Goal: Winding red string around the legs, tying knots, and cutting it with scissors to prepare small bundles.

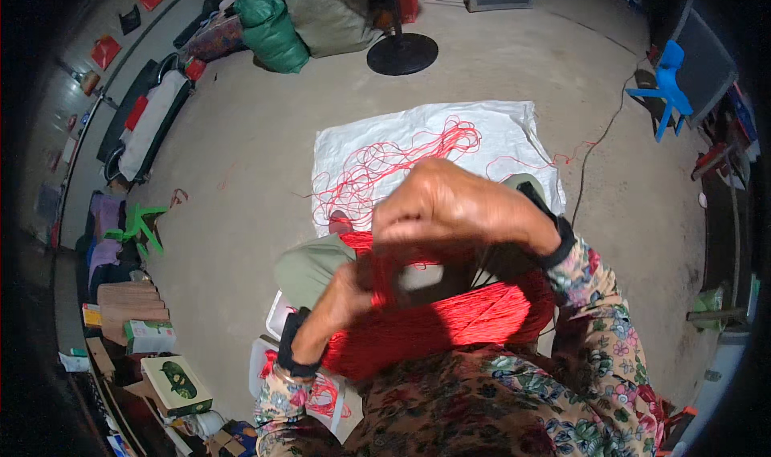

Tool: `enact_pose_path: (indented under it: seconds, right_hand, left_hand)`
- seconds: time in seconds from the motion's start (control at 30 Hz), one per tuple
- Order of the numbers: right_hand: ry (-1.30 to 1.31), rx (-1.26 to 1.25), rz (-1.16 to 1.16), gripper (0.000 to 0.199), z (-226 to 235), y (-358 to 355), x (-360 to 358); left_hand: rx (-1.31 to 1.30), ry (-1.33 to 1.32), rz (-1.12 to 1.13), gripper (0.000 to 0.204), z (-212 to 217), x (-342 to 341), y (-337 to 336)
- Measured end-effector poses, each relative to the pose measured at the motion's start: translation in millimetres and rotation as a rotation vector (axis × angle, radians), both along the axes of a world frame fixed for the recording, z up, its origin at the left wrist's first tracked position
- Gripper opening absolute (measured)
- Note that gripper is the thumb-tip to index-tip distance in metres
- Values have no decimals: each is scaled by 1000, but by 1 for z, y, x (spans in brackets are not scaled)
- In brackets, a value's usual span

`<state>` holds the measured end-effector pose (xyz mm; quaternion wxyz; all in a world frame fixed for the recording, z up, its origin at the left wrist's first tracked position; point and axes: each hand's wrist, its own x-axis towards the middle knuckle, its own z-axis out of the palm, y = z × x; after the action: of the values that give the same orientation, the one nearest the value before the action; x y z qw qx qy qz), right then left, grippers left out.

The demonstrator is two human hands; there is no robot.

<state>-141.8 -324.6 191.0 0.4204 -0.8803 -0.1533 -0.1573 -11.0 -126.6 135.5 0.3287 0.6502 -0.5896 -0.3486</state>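
A thick bundle of red cord [450, 320] lies across my lap. Above it, my right hand [430, 204] is closed, with fingers curled in and red strands running down from beneath it. My left hand [349, 288] is lower and nearer, closed around the same red strands. Shadow and motion blur hide its fingertips. Beyond my knees, a loose tangle of thin red cord [385, 164] is spread on a white woven sheet [506, 124]. One strand trails off the sheet's right side.
A white container [333, 421] holding red cord stands by my left forearm. A green stool [143, 226] and boxes [177, 383] line the left. A black round stand base [401, 54] and stuffed sacks [273, 35] are at the back, a blue chair [668, 83] at right.
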Motion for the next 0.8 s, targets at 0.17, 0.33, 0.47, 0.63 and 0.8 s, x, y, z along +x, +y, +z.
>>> enact_pose_path:
  seconds: [0.17,0.33,0.47,0.63,0.8]
  right_hand:
    - [278,394,-60,25,-82,-18,21]
    - [-377,25,-55,24,-112,42,-1]
    - [11,-77,11,10,10,42,-16]
    - [148,212,-15,18,-14,-18,13]
    - [477,391,67,24,-76,3,6]
  left_hand:
    - [-135,625,-62,52,54,0,6]
    - [-409,743,111,60,64,33,-21]
    - [182,324,423,43,-3,37,-18]
    - [129,286,77,53,21,-7,8]
    - [-293,1267,51,53,71,5,-11]
